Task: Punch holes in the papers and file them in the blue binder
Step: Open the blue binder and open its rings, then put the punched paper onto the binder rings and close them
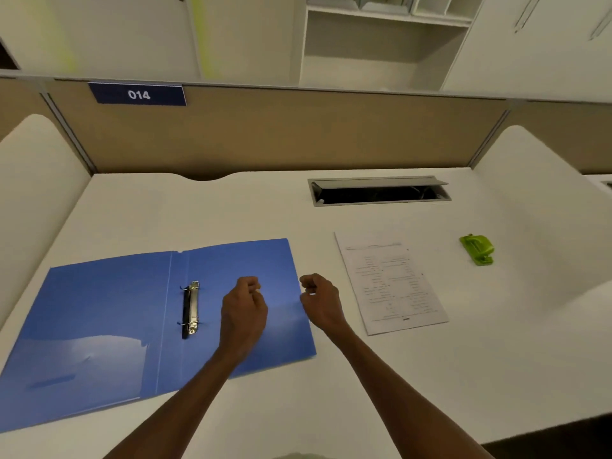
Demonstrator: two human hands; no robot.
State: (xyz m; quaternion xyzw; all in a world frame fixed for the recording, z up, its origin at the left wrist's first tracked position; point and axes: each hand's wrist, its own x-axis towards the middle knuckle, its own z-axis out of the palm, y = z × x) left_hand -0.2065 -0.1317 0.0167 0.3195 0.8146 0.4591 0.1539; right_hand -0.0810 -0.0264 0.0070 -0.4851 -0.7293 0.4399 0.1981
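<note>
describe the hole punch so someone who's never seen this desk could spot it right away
Start at the white desk and find the open blue binder on its left side. Move right past the printed papers beside it; the hole punch sits alone further right. It is the only bright green thing on the desk, small and chunky.

The white desk point(231, 210) bears an open blue binder point(99, 319), papers point(390, 283) and a green punch point(477, 249).

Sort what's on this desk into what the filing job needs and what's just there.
Needed:
blue binder, lying open
ring mechanism inside it
printed papers
green hole punch

Just there:
cable tray set into the desk
014 sign on the partition
shelves behind
</note>
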